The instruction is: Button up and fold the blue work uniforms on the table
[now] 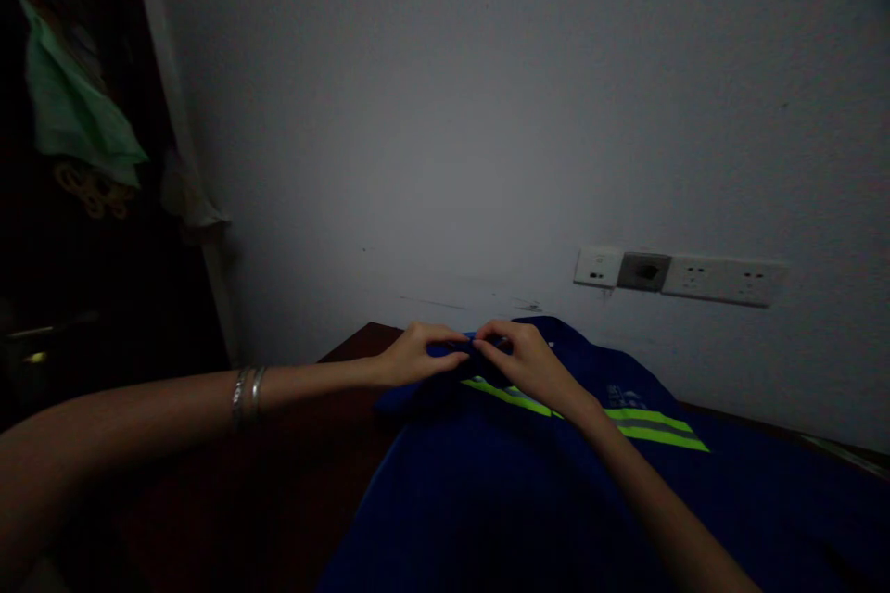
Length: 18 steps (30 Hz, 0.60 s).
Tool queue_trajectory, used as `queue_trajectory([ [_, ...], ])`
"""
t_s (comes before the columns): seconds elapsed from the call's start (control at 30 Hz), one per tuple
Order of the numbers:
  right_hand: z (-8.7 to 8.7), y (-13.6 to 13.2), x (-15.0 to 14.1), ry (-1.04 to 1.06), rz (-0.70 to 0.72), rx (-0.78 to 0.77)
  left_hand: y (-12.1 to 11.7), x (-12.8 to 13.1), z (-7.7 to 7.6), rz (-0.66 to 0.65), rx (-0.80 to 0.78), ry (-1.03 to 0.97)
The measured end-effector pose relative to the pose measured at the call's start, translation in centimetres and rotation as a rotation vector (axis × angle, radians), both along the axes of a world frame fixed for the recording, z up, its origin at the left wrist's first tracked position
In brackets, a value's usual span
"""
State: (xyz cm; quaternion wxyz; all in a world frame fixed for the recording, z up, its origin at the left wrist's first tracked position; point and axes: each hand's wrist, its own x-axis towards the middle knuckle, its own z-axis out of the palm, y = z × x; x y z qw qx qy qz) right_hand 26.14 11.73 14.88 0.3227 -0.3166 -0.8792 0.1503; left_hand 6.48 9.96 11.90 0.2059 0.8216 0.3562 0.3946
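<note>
A dark blue work jacket [487, 482] with yellow-green and grey reflective stripes lies spread over a dark reddish table. My left hand [421, 355] reaches in from the left, its thumb and fingers pinching a raised fold near the jacket's far end. Two silvery bangles circle that wrist. From the right, my right hand [525, 359] grips the same fold, its fingertips meeting those of the left. What exactly lies between the fingertips is too dark and small to make out, beyond the blue cloth. Pale lettering shows on the chest, right of my right hand.
Behind the table [362, 341] rises a plain grey wall [445, 130]. White socket plates [723, 281] and a grey plate [643, 271] are set in it at the right. At the left stands a dark door [139, 269] with a handle and a hanging light-green cloth [76, 102].
</note>
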Motion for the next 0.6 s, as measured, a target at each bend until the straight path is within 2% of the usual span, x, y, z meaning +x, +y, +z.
queue_trajectory([
  [0.17, 0.7, -0.4, -1.0, 0.028, 0.068, 0.005, -0.3, -0.2, 0.2, 0.067, 0.029, -0.029],
  [0.27, 0.7, -0.6, -0.3, 0.09, 0.088, -0.026, -0.2, -0.8, 0.5, 0.105, 0.006, -0.048],
  [0.43, -0.9, -0.2, 1.9, 0.072, 0.065, 0.004, -0.2, -2.3, 1.0, 0.195, 0.01, -0.057],
  [0.6, -2.7, 0.6, 1.9, 0.094, 0.029, 0.074, -0.4, -3.4, 0.9, 0.229, -0.006, -0.112],
])
